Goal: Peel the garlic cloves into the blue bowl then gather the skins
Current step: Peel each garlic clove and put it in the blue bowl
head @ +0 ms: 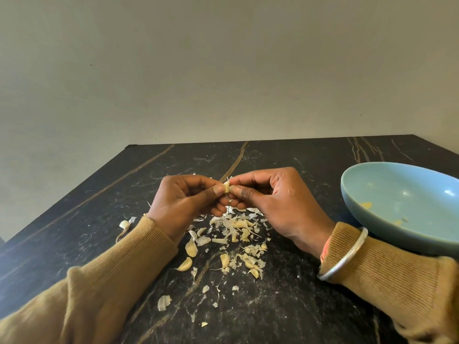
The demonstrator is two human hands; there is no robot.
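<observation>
I find the garlic clove (226, 187) held above the table (285, 306), pinched between the fingertips of both hands, with a shred of pale skin showing at its upper end. The left hand (185, 198) grips it from the left with thumb and forefinger closed on it, the other fingers curled under; the right hand (270, 194) meets it from the right, thumb and forefinger likewise closed on it, palm turned inward. Both wrists are raised off the surface, the forearms in tan sleeves converging from the lower corners, a silver bangle (344, 254) on the right one. Directly beneath the hands lies a loose scatter of skins (233, 227), mixed with several cloves (191, 249) that appear, in my judgement, not yet peeled. The blue bowl (387, 227) stands to the right, just beside the right wrist, and holds only a few small yellowish bits; I cannot tell what they are. I assess the peeling as at an early to middle stage, and the gathering of skins as not begun.
</observation>
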